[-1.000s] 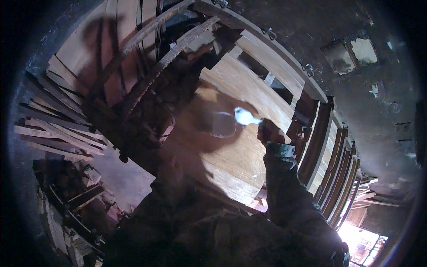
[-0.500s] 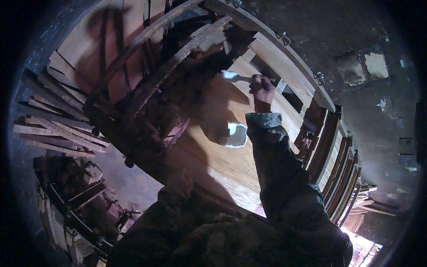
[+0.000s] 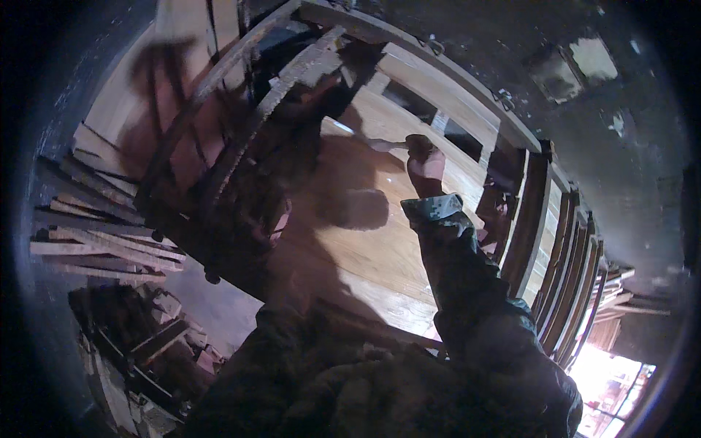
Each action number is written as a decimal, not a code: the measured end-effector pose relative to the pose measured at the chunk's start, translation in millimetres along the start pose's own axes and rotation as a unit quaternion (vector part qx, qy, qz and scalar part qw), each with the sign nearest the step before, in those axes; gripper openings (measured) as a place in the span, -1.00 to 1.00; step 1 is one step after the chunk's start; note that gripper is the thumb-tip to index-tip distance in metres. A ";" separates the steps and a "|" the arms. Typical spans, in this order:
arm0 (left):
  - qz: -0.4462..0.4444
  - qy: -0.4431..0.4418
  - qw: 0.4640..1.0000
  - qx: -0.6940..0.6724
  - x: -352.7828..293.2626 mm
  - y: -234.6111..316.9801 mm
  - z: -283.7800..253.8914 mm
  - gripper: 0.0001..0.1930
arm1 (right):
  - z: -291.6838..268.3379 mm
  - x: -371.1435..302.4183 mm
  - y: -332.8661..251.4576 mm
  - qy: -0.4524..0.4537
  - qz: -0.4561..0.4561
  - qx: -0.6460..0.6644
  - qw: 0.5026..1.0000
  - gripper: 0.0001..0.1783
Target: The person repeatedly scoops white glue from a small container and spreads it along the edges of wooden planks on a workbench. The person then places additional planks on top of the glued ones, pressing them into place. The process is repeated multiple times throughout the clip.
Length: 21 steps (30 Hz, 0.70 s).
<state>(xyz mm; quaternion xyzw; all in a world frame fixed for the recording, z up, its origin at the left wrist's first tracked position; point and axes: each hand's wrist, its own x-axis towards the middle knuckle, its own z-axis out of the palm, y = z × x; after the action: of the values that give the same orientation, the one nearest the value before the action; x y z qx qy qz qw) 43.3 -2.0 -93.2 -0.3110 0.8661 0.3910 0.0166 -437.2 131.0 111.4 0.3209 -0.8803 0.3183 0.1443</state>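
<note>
The fingers of the right hand [image 3: 426,157] are curled closed round the handle of a flat tool [image 3: 385,145], which points to the left over the upper part of a pale wooden panel [image 3: 394,255]. The left hand [image 3: 290,288] is sunk in deep shade near the panel's lower left edge, and it cannot be told whether its fingers are spread or closed, or whether they touch anything. A camouflage sleeve [image 3: 442,212] covers the right forearm, which crosses the panel's right side and hides part of it. A broad shadow [image 3: 361,209] darkens the middle and left of the panel. Beyond the tool, toward the upper right, openings break the boards near a long wooden rail [image 3: 467,73]. On the right, a row of upright wooden frames [image 3: 537,219] stands close beside the panel. On the left, rough curved bars [image 3: 255,120] rise past the panel's edge, with a fan of loose strips [image 3: 109,244] farther out and a heap of offcuts [image 3: 161,336] below. A dark wall [image 3: 642,190] and a bright opening [image 3: 610,387] lie at the far right.
</note>
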 end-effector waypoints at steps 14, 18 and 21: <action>-0.135 -0.096 0.985 0.043 23.0 42.9 -41.3 -0.49 | -107.6 -78.8 60.0 0.017 0.092 -0.037 0.995 -0.78; -0.141 -0.120 0.976 0.114 18.5 55.3 -49.5 -0.60 | -133.3 -98.5 72.7 0.018 0.067 -0.093 0.993 -0.79; -0.141 -0.070 0.978 0.139 16.5 60.1 -54.4 -0.54 | -150.6 -110.4 82.8 0.006 0.178 -0.062 0.982 -0.79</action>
<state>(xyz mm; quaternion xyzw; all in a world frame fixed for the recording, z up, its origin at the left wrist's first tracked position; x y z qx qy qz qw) 8.6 -17.9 -19.9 -0.3965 0.8563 0.2809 0.1748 -401.0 330.6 135.8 0.1469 -0.9405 0.2856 0.1106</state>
